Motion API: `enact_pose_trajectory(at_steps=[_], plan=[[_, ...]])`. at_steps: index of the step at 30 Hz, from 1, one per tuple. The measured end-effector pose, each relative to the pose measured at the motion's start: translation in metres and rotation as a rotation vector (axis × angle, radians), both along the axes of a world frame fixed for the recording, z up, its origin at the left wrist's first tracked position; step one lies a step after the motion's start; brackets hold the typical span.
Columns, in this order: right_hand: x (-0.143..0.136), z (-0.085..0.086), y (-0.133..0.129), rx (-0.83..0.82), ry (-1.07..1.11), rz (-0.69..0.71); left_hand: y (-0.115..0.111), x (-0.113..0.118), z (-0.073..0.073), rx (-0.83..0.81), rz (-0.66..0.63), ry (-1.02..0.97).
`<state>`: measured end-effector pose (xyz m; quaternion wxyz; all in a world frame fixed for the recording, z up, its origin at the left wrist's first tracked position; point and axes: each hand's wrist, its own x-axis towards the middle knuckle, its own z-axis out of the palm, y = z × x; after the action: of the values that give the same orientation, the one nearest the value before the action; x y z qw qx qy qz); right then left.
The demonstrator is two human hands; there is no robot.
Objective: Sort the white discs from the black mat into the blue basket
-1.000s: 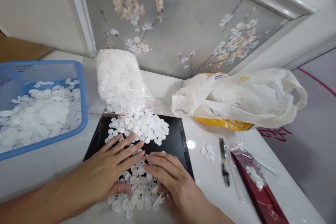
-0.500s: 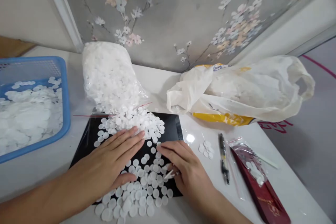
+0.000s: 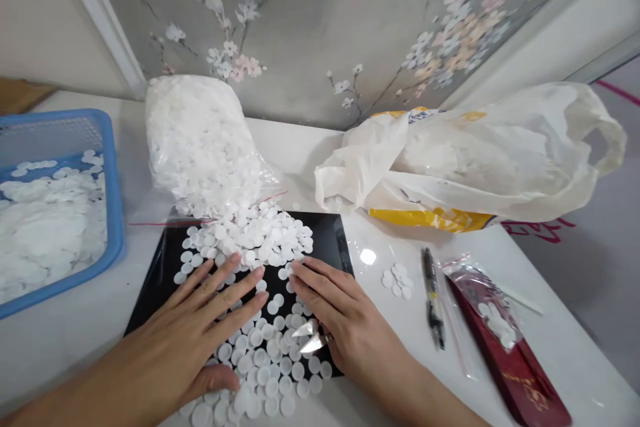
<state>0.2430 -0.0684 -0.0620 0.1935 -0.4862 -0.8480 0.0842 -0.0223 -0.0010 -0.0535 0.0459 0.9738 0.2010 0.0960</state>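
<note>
White round discs (image 3: 273, 373) lie loose over a black board (image 3: 155, 287) and spill past its near edge. My left hand (image 3: 200, 330) rests over them with fingers spread, holding nothing. To its right, my right hand (image 3: 345, 313) lies palm down, its fingers reaching toward the far heap of discs (image 3: 265, 233). Small pointed scissors (image 3: 307, 339) stick out from under that hand, blades apart and pointing left; their handle is hidden in the palm. Behind the board, a clear zip bag (image 3: 200, 140) packed with discs lies with its mouth toward the heap.
At the left stands a blue basket (image 3: 114, 193) holding many discs. A white and yellow plastic bag (image 3: 470, 167) lies at the back right. On the right are a few discs (image 3: 397, 280), a black pen (image 3: 433, 297) and a dark red case (image 3: 520, 367) with a small clear bag.
My left hand has shifted left and toward me, its fingers spreading wider. The scissor blades beneath my right hand now show apart. The view has moved slightly.
</note>
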Motion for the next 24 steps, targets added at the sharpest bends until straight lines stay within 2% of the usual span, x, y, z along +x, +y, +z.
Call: enact_pose_trajectory(at_steps=[7,14,16,19,24], plan=[[-0.008,0.012,-0.004,0.058,-0.020,0.121,-0.005,-0.004,0.005,-0.032,0.025,-0.024],[-0.012,0.015,-0.003,-0.081,0.098,0.148,-0.004,-0.009,0.015,-0.012,-0.008,-0.011],[-0.010,0.013,-0.002,-0.084,0.138,0.120,-0.002,-0.008,0.017,-0.004,0.001,-0.056],[-0.004,0.010,0.001,-0.077,0.202,-0.001,0.003,-0.004,0.016,0.012,0.009,-0.106],[0.008,0.005,0.004,-0.034,0.349,-0.189,0.013,0.002,0.003,0.000,-0.011,-0.055]])
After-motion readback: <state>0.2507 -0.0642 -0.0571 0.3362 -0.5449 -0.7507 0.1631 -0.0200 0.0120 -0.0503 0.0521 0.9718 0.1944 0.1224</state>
